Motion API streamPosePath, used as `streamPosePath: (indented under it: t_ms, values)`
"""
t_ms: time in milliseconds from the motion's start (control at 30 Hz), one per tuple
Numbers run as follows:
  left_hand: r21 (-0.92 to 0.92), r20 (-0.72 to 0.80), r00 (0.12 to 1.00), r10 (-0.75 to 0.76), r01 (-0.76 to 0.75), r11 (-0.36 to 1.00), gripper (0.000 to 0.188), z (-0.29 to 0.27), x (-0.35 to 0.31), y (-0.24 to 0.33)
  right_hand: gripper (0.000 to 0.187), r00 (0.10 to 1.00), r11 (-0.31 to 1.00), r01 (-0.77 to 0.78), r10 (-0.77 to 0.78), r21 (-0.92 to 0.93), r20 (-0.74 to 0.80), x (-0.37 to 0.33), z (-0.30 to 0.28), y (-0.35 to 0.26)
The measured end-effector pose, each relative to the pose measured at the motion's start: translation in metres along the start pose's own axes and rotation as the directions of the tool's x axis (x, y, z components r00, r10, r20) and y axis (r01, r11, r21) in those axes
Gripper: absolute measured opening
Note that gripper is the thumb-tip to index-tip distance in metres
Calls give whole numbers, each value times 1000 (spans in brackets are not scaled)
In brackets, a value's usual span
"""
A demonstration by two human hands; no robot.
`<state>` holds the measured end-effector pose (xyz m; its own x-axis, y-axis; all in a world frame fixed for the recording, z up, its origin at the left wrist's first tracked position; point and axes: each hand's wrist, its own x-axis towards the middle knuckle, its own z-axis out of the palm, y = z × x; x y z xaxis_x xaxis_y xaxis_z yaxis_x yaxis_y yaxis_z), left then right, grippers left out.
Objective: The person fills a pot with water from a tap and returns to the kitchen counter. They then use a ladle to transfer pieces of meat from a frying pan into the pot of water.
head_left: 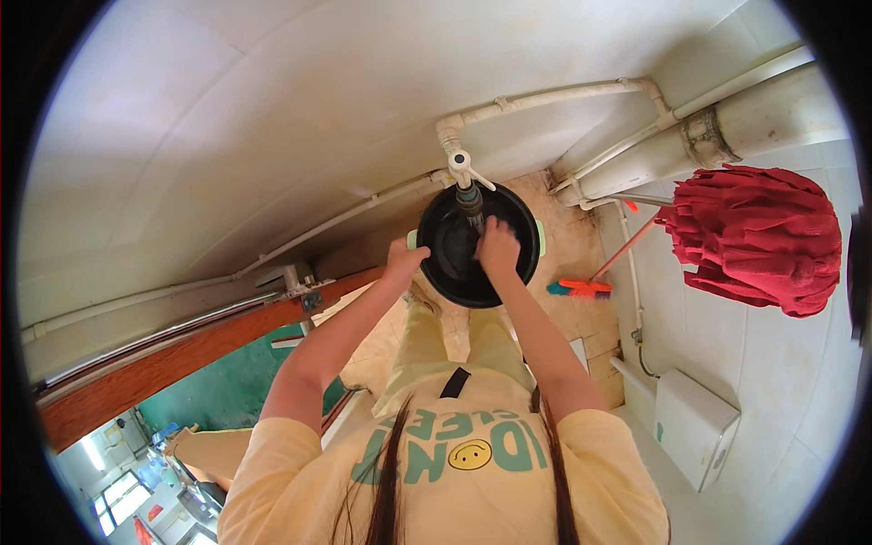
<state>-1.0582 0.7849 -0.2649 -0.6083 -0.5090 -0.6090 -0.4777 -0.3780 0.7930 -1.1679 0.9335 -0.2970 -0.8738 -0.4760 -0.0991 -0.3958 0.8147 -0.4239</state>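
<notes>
A round black pot [445, 283] with pale green side handles [541, 238] hangs below a wall tap [461, 166]. Water runs from the nozzle [470, 200] into the pot. My left hand [406, 261] grips the pot at its left handle, thumb over the rim. Inside the pot, on the right of the stream, is my right hand [497, 249]. Its fingers are curled together and point down; whether they hold anything is hidden. The tap's white lever [481, 182] points to the right.
White pipes [554, 94] run along the wall behind the tap. At the right hang a red cloth mop head [758, 241] and, lower down, a white cistern [698, 427]. A red and green broom [581, 288] rests on the tiled floor [595, 336]. A wooden frame [173, 354] crosses the left side.
</notes>
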Motion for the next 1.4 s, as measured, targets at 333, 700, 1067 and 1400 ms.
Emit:
streamPosePath:
  t_ms: [333, 700, 1067, 1400]
  values:
    - [1, -4, 1000, 19, -19, 1000, 21, -1, 6, -2, 37, 822, 792, 570, -549, 221, -153, -8, 18, -41]
    - [-82, -26, 999, -38, 36, 996, 25, -11, 26, 0, 29, 935, 886, 321, -353, -335, -37, 29, -4, 24]
    - [-186, 59, 997, -51, 61, 981, 19, -18, 27, 6, 20, 839, 799, 288, -476, 528, 263, -2, 16, -54]
    - [-130, -72, 993, -89, 79, 988, 24, -20, 19, 6, 28, 978, 950, 167, -194, 264, 81, 45, 22, 5]
